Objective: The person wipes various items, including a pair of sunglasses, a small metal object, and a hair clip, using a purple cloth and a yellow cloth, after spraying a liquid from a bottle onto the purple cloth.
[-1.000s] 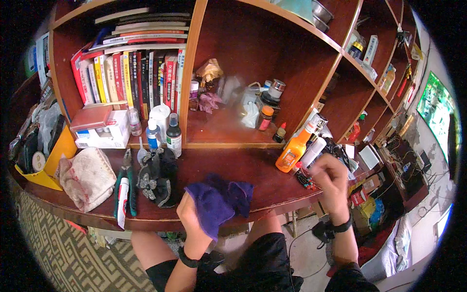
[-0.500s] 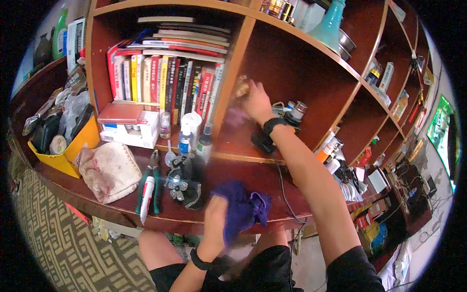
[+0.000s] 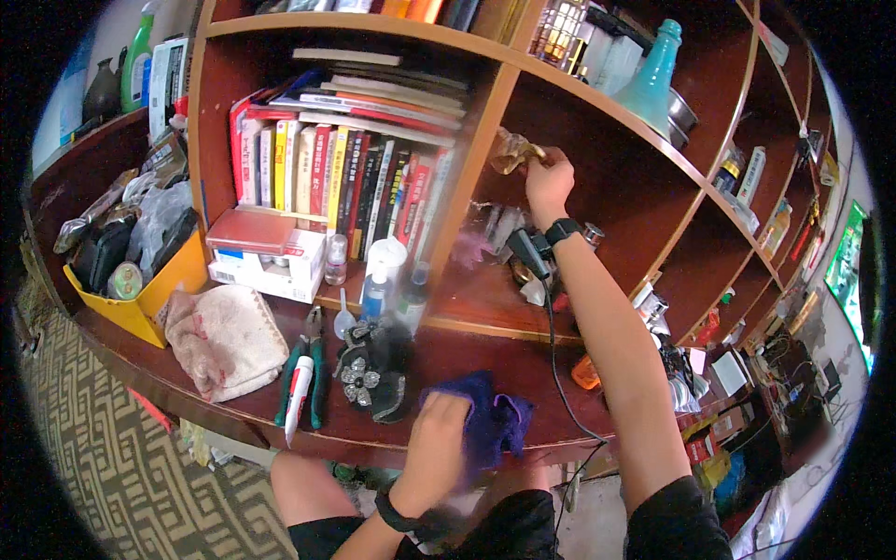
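My left hand (image 3: 439, 439), with a black band at its wrist, is closed on a purple cloth (image 3: 485, 420) at the front edge of the desk. Inside the shelf compartment, my right hand (image 3: 549, 185) pinches a crumpled, brownish-gold piece (image 3: 516, 152) near the upright divider. What exactly this piece is cannot be made out. Close by the right wrist, a black device (image 3: 529, 253) with a dark cable (image 3: 558, 383) stands out at the compartment's front. Below and left of the hand lie clear and pinkish items (image 3: 476, 245), partly blurred.
Books (image 3: 350, 177) fill the left compartment. On the desk are pliers (image 3: 315, 369), a white tube (image 3: 299, 397), a black ornament with silvery flowers (image 3: 362, 378), small bottles (image 3: 375, 294), a folded towel (image 3: 229, 341) and a yellow bin (image 3: 140, 313). A turquoise vase (image 3: 653, 84) stands above.
My right hand has moved up and a little right in the compartment, lifting the brownish-gold piece. The black device looks raised and tilted. My left hand stays on the purple cloth; the view has shifted.
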Tool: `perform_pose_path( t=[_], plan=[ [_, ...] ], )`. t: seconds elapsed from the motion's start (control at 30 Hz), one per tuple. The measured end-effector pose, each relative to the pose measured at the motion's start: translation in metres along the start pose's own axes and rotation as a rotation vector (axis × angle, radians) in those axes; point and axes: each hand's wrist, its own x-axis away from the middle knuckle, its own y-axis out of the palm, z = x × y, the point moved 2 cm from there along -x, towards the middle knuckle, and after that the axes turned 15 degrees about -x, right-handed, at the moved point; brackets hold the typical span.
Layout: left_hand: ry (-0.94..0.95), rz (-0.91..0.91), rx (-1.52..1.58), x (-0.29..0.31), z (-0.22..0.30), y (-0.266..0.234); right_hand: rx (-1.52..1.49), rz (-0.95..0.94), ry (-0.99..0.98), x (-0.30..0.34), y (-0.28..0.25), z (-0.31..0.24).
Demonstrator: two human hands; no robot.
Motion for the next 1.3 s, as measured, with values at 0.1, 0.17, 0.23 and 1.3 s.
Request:
perform_pose_path(
  t=[0.1,0.17,0.23,1.3],
  plan=[
    [-0.035,0.002,-0.053,0.003,-0.004,-0.006,-0.693,0.033,0.289,0.020,-0.009,-0.056],
    [0.004,0.077,-0.066,-0.001,-0.001,-0.004,-0.689,0.046,0.334,0.028,-0.039,-0.083],
    [-0.012,0.101,-0.114,0.003,-0.008,0.001,-0.718,0.043,0.359,0.049,-0.064,-0.125],
    [-0.566,-0.720,0.866,0.171,0.013,0.050,-0.996,0.003,1.521,0.437,-0.284,-0.150]
  ],
)
